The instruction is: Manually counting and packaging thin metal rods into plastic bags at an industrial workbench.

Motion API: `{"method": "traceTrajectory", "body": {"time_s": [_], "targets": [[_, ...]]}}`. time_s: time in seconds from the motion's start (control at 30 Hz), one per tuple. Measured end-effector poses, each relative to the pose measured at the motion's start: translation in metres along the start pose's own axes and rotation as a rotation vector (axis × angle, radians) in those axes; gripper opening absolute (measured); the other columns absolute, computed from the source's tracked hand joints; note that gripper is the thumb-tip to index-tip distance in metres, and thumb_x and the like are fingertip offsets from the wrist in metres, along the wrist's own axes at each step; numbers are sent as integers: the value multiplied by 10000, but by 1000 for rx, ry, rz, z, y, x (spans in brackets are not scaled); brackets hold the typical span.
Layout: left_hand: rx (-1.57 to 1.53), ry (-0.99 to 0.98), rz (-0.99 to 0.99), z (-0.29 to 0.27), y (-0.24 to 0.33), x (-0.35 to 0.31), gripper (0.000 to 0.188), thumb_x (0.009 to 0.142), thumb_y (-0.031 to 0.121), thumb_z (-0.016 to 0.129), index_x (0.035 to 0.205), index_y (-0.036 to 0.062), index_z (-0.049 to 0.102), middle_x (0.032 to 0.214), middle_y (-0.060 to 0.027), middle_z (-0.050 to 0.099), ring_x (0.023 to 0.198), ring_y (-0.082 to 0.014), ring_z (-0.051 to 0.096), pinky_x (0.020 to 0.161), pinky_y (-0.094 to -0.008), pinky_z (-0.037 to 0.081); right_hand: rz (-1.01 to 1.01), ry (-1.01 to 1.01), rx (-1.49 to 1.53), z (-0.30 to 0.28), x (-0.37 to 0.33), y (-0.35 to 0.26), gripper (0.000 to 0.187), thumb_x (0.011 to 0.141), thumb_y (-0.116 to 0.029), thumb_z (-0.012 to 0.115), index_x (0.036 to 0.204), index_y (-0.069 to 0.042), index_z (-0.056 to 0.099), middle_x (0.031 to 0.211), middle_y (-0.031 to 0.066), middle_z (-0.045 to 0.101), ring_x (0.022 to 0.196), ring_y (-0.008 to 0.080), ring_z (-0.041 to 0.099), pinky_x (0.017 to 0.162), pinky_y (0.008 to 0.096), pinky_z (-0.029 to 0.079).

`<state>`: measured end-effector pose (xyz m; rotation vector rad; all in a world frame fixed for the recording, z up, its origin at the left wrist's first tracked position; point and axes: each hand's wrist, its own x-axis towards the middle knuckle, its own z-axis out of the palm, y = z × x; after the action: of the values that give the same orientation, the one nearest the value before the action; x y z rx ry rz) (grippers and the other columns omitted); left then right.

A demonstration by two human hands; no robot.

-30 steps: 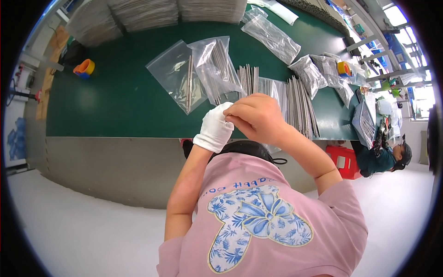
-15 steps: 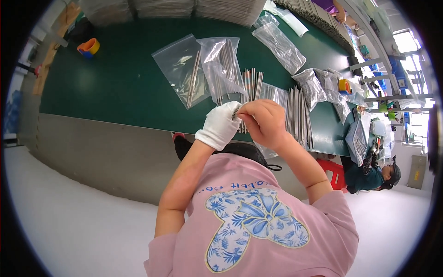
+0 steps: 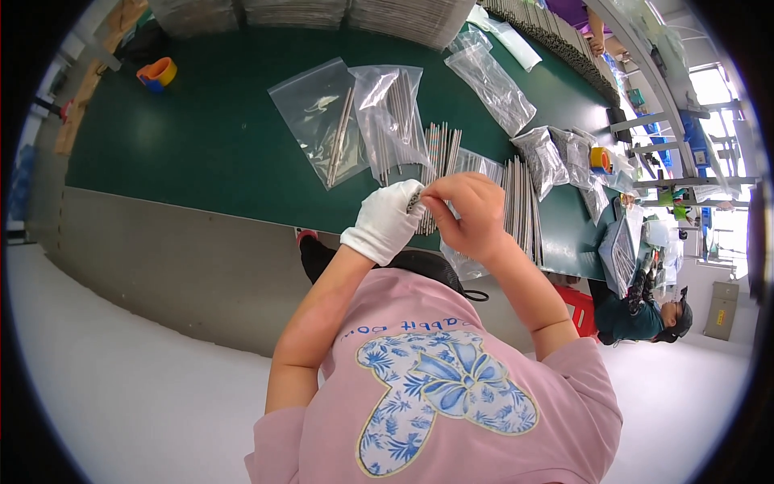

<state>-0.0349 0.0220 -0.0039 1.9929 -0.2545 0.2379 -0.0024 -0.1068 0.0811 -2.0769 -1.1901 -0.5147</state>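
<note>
My left hand (image 3: 385, 222), in a white glove, is closed around a bundle of thin metal rods (image 3: 414, 201); only their ends show at the top of the fist. Bare, my right hand (image 3: 470, 211) has thumb and forefinger pinched together at those rod ends. Whether a single rod is between the fingertips is too small to tell. Just beyond my hands lies a row of slim rods with reddish marks (image 3: 440, 149). More grey rods (image 3: 522, 210) lie side by side to the right. Two clear plastic bags (image 3: 302, 105) with rods inside rest beyond my left hand.
The green table (image 3: 201, 137) carries an orange and blue tape roll (image 3: 156, 74) at far left. Filled clear bags (image 3: 540, 161) and a yellow tape roll (image 3: 600, 160) lie right. Stacked rods (image 3: 556, 48) line the far edge. A person (image 3: 637, 315) works at the right end.
My hands stay together at the rod ends, with the right fingertips shifted very slightly. The whole view has moved a little; the things on the table look the same.
</note>
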Motion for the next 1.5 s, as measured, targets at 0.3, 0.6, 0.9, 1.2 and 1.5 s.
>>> {"method": "traceTrajectory", "body": {"time_s": [0.3, 0.6, 0.9, 1.2, 1.5], "targets": [[-17, -27, -5, 0, 1, 2, 113, 805, 179, 543, 788, 71, 516, 749, -140, 587, 704, -343, 576, 598, -415, 469, -18, -18, -15, 4, -3, 1, 100, 674, -66, 655, 727, -79, 571, 625, 39, 570, 545, 217, 560, 512, 298, 432], [-8, 1, 7, 0, -1, 4, 110, 811, 170, 542, 772, 70, 521, 731, -142, 579, 693, -349, 567, 590, -418, 458, -73, -42, -55, -1, 4, -3, 99, 676, -4, 644, 745, -51, 590, 675, 70, 606, 583, 225, 587, 557, 290, 458], [-19, -25, -62, 2, 1, 0, 236, 867, 274, 531, 753, 67, 515, 657, -148, 565, 621, -346, 559, 536, -417, 439, 26, -127, 50, -23, 17, 1, 151, 715, 29, 576, 846, -35, 537, 781, 99, 602, 639, 254, 583, 563, 324, 454], [71, -31, 32, -1, 1, 5, 86, 790, 136, 540, 844, 71, 558, 752, -141, 603, 727, -346, 577, 609, -419, 467, -185, -490, -114, -12, 17, 20, 125, 670, -79, 600, 765, -100, 522, 691, 31, 505, 639, 219, 551, 596, 325, 428], [-41, -103, -74, -3, 18, 20, 215, 867, 276, 532, 873, 64, 567, 760, -179, 583, 746, -390, 547, 600, -437, 437, -218, -510, -278, -75, 62, 0, 175, 653, -129, 635, 781, -89, 523, 703, 36, 510, 646, 238, 554, 633, 322, 449]]}}
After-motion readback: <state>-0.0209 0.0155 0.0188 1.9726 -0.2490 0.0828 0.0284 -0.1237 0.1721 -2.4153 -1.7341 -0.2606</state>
